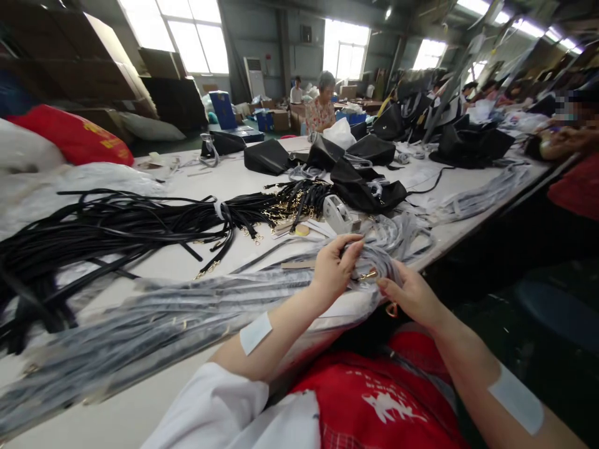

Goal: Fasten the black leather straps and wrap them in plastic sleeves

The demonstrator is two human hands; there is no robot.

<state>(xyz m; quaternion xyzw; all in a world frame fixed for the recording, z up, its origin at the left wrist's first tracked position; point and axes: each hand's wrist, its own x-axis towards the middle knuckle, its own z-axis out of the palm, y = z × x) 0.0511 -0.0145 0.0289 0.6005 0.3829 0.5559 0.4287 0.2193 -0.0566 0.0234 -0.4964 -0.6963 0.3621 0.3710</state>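
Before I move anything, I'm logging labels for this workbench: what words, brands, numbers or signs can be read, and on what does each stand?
No text reads with certainty.
Red apron: small white lettering above a white figure; too blurred to quote reliably.
Red sack, at far left: yellow characters, too blurred to read.
Pale forearm patches: no lettering visible.

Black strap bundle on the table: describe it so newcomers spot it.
On the white table, at picture left, beyond the greyish straps, lies the black strap bundle. A white tie circles it. Unlike those greyish neighbours, it is black, with gold clasps massed at one end.
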